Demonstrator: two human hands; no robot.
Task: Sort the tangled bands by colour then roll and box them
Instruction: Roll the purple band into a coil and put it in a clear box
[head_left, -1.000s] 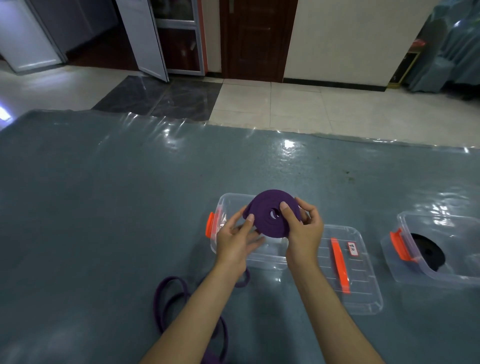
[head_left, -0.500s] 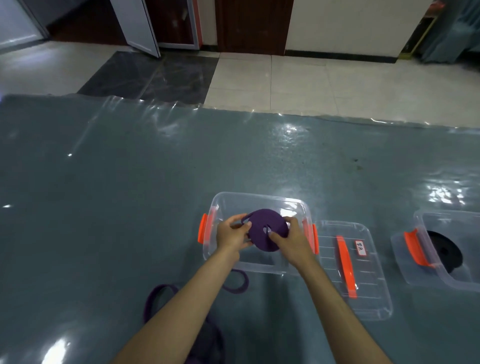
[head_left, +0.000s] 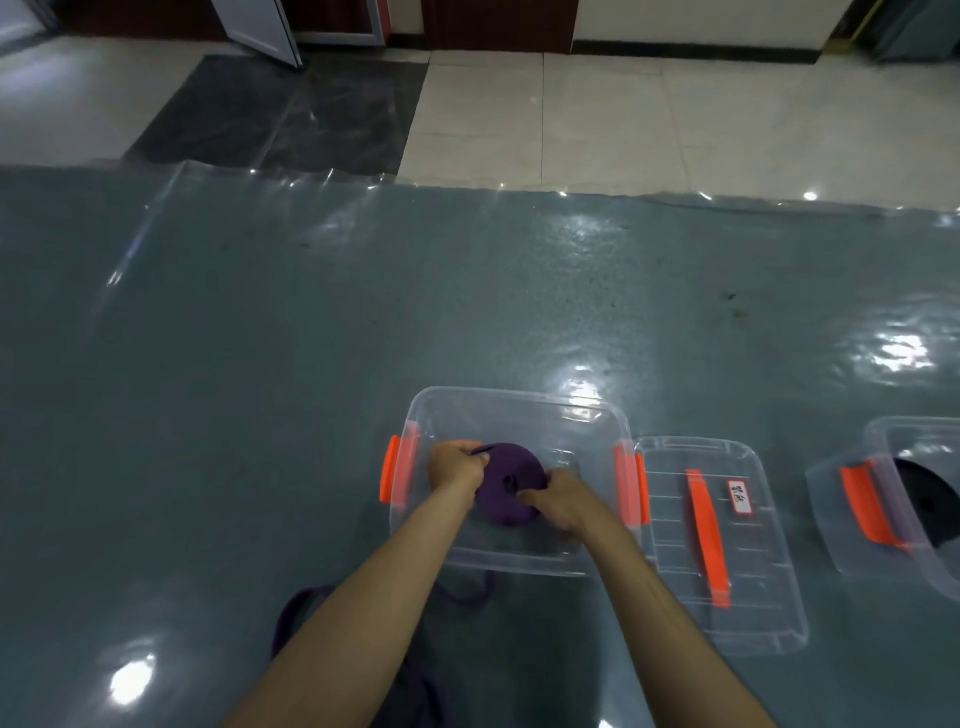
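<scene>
A rolled purple band (head_left: 506, 483) lies flat inside the clear plastic box (head_left: 519, 402) with orange latches. My left hand (head_left: 456, 467) grips the roll's left edge and my right hand (head_left: 558, 501) presses on its right side, both reaching down into the box. A loose purple band (head_left: 296, 621) trails on the table near me, partly hidden under my left forearm.
The box's clear lid (head_left: 753, 582) with an orange handle and a white label lies just right of it. A second clear box (head_left: 852, 525) holding a black rolled band (head_left: 930, 499) stands at the far right. The table has a grey cover under shiny plastic film.
Both hands have lowered the purple roll from above the box rim down to the box's floor. The camera has tilted further down.
</scene>
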